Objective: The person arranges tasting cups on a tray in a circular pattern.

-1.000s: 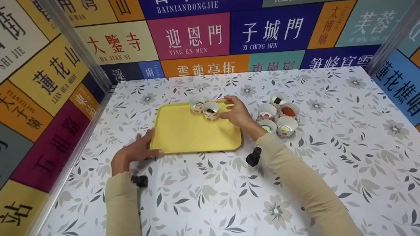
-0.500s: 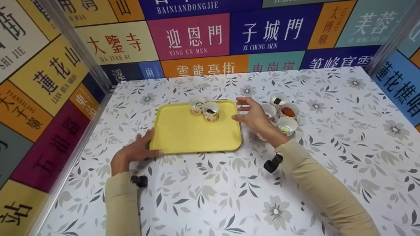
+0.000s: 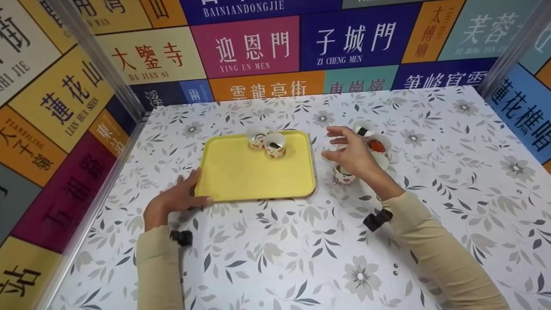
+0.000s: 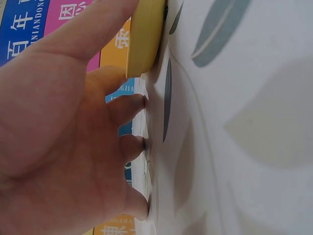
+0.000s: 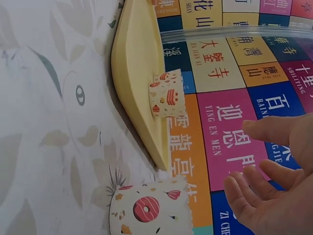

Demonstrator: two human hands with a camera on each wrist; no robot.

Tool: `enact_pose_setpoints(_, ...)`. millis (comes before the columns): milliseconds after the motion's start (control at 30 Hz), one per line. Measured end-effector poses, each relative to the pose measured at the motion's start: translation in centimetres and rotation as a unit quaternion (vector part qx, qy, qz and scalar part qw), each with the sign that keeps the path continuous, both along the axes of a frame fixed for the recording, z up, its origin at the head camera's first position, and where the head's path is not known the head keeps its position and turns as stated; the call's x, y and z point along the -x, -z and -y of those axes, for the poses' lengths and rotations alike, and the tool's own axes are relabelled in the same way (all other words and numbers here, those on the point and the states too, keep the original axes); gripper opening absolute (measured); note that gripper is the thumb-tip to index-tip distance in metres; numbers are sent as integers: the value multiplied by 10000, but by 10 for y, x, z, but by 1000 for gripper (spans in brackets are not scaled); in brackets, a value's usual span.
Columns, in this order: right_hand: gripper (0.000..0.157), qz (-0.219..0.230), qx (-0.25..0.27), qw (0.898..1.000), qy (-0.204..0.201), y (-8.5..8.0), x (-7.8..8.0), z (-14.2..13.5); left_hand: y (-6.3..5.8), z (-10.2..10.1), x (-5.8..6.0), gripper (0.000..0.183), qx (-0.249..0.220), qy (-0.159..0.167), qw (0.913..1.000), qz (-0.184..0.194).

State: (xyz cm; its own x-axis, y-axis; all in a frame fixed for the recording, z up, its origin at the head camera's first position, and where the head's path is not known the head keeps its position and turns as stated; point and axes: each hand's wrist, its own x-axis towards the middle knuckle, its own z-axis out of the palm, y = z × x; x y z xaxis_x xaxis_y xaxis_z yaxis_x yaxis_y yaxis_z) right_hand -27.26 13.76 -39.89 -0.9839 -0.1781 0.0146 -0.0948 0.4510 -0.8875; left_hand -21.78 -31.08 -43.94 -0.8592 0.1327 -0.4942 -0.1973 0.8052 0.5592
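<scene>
My left hand [image 3: 174, 200] rests at the near left corner of a yellow tray [image 3: 254, 181]. In the left wrist view its thumb lies along the tray's edge [image 4: 146, 39], and the other fingertips touch the tabletop. Two patterned paper cups stand near the tray's back edge: a left one [image 3: 255, 144] and a right one [image 3: 274, 150] with something dark inside. My right hand [image 3: 355, 155], fingers spread and holding nothing, hovers over a cluster of similar cups right of the tray. One cup [image 3: 344, 176] shows below the hand; another holds something orange [image 3: 377, 147]. The hand hides part of the cluster.
Behind the cluster's front cups stands a cup with black and white contents [image 3: 363, 131]. A white tablecloth [image 3: 267, 249] with grey leaves and flowers covers the table. Panels with large printed characters [image 3: 254, 45] rise at the back and both sides.
My right hand has left the right cup on the tray and moved rightward over the cup cluster. The two tray cups and my left hand have stayed in place.
</scene>
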Motion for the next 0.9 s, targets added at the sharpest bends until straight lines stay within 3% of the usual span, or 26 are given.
enact_pose_setpoints(400,61,-269,-113,9996,2,2,-11,-28,-1,0,-1,115,27,34,10000,-37)
enact_pose_setpoints(733,59,-132,-194,9992,338,3,-18,-51,1,2,1,117,-50,-53,10000,31)
enact_pose_setpoints(900,60,-324,-237,9985,385,4,-21,-62,0,2,0,117,28,-58,9999,107)
